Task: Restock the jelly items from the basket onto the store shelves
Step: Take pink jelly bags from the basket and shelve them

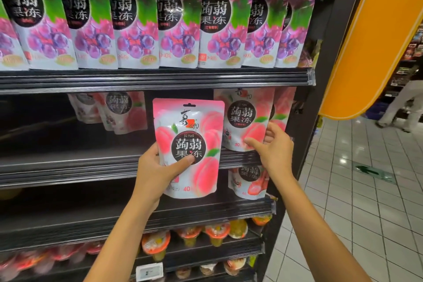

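Note:
My left hand grips a pink peach jelly pouch by its lower left, thumb across the front, and holds it upright in front of the middle shelf. My right hand is at the lower right of a standing peach pouch at the right end of that shelf, thumb on its front and fingers curled round its right edge. Two more peach pouches stand further back on the left. The basket is out of view.
Purple grape jelly pouches fill the top shelf. Another pink pouch stands on the shelf below, and jelly cups line the lower shelves. An orange panel and a tiled aisle with a person lie to the right.

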The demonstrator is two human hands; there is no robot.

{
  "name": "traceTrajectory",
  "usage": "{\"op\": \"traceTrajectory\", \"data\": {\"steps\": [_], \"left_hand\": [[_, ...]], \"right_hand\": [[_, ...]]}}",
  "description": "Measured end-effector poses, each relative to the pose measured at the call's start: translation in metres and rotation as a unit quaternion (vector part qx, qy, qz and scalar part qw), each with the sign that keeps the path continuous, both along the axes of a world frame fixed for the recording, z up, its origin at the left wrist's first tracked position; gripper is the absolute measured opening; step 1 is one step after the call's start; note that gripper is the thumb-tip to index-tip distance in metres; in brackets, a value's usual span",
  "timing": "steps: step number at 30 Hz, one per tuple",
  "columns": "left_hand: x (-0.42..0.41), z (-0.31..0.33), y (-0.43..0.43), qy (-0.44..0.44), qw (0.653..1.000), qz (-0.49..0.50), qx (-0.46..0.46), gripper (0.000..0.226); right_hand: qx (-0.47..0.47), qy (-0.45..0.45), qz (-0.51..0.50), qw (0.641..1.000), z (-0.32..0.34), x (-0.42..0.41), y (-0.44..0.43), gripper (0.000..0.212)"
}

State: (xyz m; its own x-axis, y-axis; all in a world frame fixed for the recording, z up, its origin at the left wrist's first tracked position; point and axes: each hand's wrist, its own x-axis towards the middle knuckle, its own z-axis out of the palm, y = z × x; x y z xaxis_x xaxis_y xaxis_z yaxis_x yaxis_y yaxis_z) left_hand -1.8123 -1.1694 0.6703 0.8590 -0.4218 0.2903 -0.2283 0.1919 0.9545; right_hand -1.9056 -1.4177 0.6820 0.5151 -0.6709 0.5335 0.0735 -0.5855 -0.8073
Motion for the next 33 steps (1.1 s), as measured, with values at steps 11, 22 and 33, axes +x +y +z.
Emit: {"op": "traceTrajectory", "data": {"steps": [11,22,33], "left_hand": [[0.003,0.007,-0.017,0.006,1.000,-0.003,0.007,0.066],[0.001,0.017,-0.037,0.004,1.000,-0.023,-0.008,0.050],[-0.004,0.019,-0.039,-0.135,0.981,0.139,0.030,0.051]], "right_hand": [[0.017,-0.009,-0.017,1.000,-0.005,-0.002,0.005,0.055],[0.065,0.003,0.198,0.978,0.000,-0.011,0.069,0.025],[0.132,-0.101,0.144,0.976,0.022,0.028,0.064,0.027]]}}
